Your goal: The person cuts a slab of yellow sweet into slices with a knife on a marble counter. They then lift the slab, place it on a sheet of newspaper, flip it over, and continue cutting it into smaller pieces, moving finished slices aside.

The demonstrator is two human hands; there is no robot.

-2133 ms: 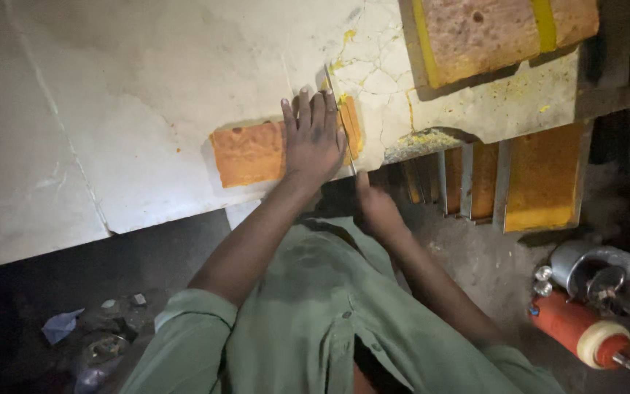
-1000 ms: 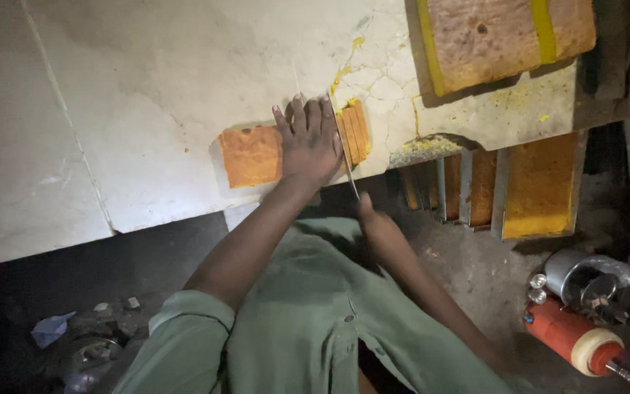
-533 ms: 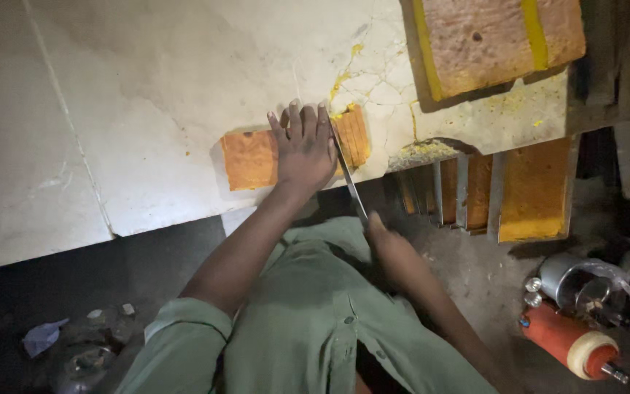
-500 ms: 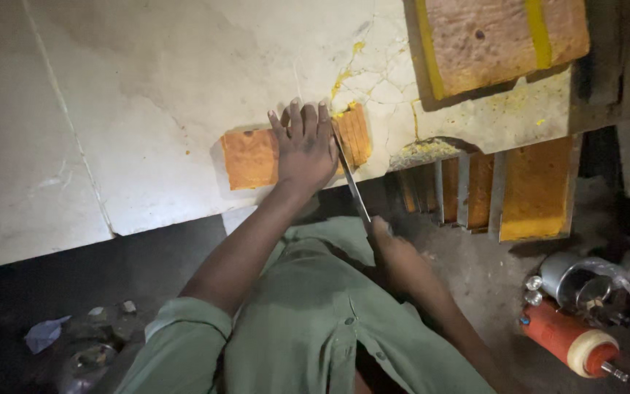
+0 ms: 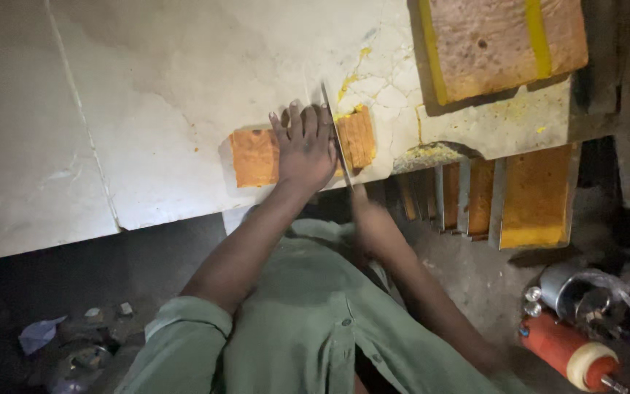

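At the near edge of the pale, cracked stone counter [image 5: 147, 109] lies a flat orange-brown slab of cake with a yellow crumb [image 5: 257, 157], its long axis running left to right along the counter's edge. The left hand [image 5: 306, 146] lies flat on top of it, fingers spread and pointing away from the body, pressing the slab down rather than pinching it. Just beside that hand's right edge, a long thin steel knife blade [image 5: 335, 138] stands across the slab's long axis, running from the far side toward the body and parting a short end piece [image 5: 359, 136] from the rest. The right hand [image 5: 370, 219] is below the counter edge, nearest the blade's handle end; it is blurred, its grip seems closed round the handle, though the fingers cannot be made out clearly.

Farther off on the counter sits a larger brown cake block with yellow bands [image 5: 504, 44], well apart from the cut. Below the edge, upright metal trays of orange cake [image 5: 534, 197] stand in a row to the right. A red cylinder with a cream end [image 5: 566, 354] lies on the floor.
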